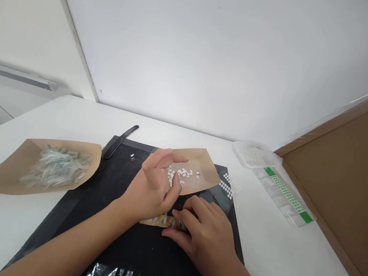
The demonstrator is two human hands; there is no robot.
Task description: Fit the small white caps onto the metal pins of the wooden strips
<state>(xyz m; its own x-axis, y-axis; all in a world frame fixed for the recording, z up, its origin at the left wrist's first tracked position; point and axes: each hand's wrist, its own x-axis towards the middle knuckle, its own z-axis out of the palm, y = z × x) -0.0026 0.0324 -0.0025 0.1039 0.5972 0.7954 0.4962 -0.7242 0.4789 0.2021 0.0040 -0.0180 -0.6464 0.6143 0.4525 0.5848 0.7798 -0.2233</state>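
Two bare hands work over a black mat on a white table, seen from above. The left hand, at the centre of the frame, is raised with its thumb and index finger spread apart; nothing can be made out between them. Its index finger reaches over a brown paper tray holding a scatter of small white pieces.

Just below and to the right, the right hand curls its fingers and thumb around the right end of a narrow tan strip, closed on it from both edges. The strip lies on the mat slightly below the centre of the frame, and a row of small clear pieces stands along it. The hands partly hide the strip.

At the left of the frame, a larger paper tray holds a heap of slim, translucent pieces. Between the trays, a curved black tool lies across the mat's upper left corner, near a tiny white bit. Right of the smaller tray are rows of white dots. Farther right sit a clear plastic container and a clear case with a green label, beside a brown panel.
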